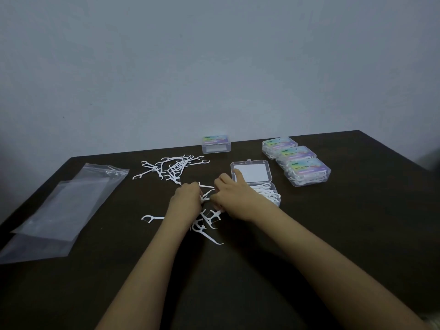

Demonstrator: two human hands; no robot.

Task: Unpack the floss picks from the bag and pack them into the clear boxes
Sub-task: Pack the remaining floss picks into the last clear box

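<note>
Head view — left hand (188, 198) and right hand (234, 194) both pinching floss picks (206, 194) beside open clear box (256, 173)

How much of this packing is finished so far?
Done: the bag lies emptied, and three closed boxes look full. In hand: the left hand and right hand gather picks beside the half-filled open box. Left: the scattered pile and one empty-looking box.
</note>
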